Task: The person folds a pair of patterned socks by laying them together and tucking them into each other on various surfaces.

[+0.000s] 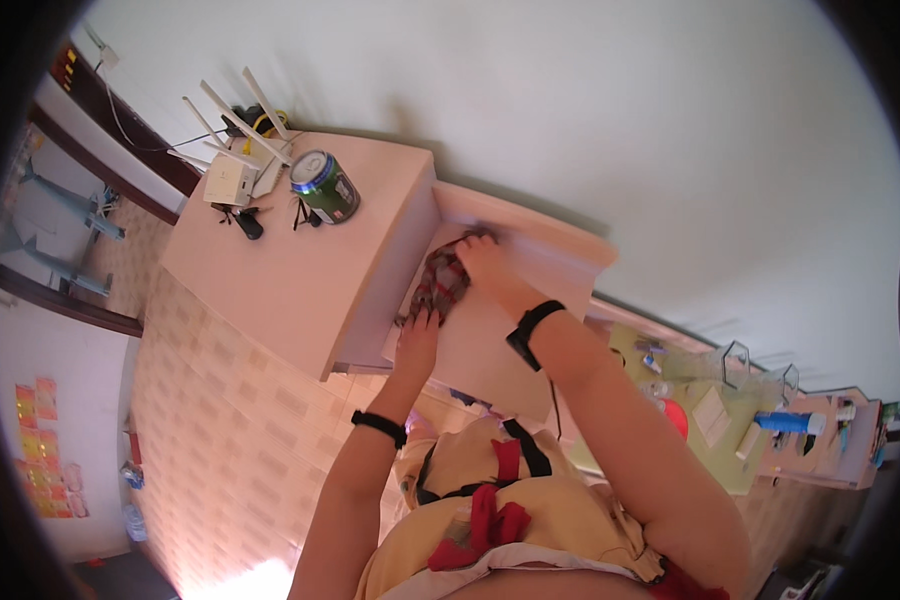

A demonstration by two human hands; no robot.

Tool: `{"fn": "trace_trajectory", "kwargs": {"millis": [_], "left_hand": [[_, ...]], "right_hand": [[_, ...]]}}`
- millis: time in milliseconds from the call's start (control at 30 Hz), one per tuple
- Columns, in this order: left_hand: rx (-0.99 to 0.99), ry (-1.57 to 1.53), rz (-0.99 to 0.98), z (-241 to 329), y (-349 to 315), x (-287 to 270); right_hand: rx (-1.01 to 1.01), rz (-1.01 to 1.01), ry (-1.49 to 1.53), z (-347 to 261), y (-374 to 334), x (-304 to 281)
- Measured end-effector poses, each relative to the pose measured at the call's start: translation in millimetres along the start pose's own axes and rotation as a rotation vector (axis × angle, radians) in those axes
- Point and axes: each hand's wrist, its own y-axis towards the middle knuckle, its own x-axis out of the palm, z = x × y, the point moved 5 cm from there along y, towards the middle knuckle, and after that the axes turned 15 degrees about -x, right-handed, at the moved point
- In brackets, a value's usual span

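Lying along the left edge of the low, pale pink bench [500, 350], close beside the side panel of the taller pink cabinet [280, 275], a crumpled plaid cloth [444, 278] in grey-brown and red sits directly between the two hands. Its long axis slants from the bench's rear left corner, near the wall, toward the front left corner. The right hand [485, 265] is at the far end and the left hand [418, 342] at the near end, so neither is nearer: each touches its own end, with the middle uncovered. The hands are apart from each other, fingers bent onto the fabric; whether they pinch it or only press on it, I cannot tell.

The right forearm crosses above the bench's right side, while the left comes up beyond its front left corner. On the cabinet's top, a green drink can [326, 190] stands upright toward the rear edge, with a white router [232, 182] farther left, its antennas raised.
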Motion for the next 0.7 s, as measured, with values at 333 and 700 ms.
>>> {"fn": "trace_trajectory", "kwargs": {"millis": [333, 700], "left_hand": [[0.327, -0.027, 0.026, 79, -10, 13], [0.272, -0.124, -0.135, 90, 38, 4]], "right_hand": [[0.413, 0.016, -0.035, 15, -167, -55], [0.434, 0.120, 0.058, 34, -176, -63]]}}
